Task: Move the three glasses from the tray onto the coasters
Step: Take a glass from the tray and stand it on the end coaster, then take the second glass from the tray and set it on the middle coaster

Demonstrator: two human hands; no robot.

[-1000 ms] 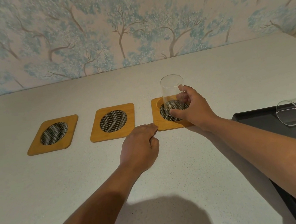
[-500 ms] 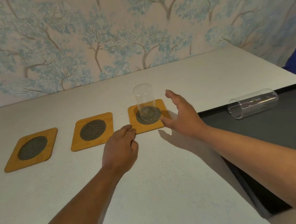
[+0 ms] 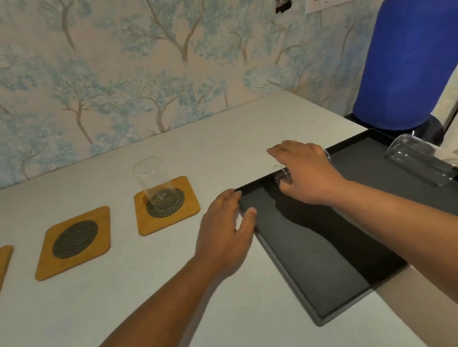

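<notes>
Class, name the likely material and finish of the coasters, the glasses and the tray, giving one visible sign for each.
Coasters: probably wood or bamboo, smooth honey-coloured surface, with a dark woven-looking mesh disc.
Glasses: clear glass or plastic; the coaster shows through the wall.
Tray: matte black, maybe plastic or coated metal; dull, with a thin raised rim.

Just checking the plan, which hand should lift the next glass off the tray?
Right. The right hand is already over the lying glass near the far-left corner of the tray, fingers curled around it. The left hand rests at the tray's edge, holding nothing.
</notes>
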